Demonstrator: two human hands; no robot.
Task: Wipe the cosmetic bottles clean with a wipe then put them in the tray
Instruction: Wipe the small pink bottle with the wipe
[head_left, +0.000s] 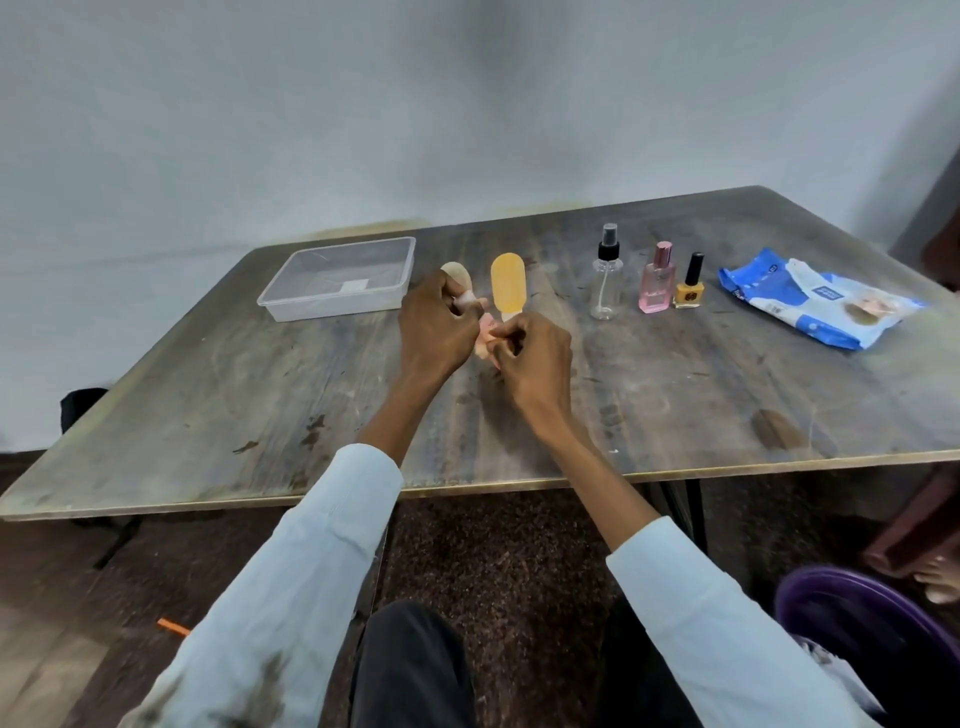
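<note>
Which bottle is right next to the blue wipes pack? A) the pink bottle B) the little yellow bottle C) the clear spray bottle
B: the yellow bottle with the black cap stands nearest the wipes pack, with the pink bottle and then the spray bottle farther left.

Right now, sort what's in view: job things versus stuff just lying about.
Job:
left hand with beige bottle
right hand with yellow bottle
pink wipe
spray bottle
pink bottle
nail polish
tray
wipes pack

Lying about:
purple tub
orange stick
</note>
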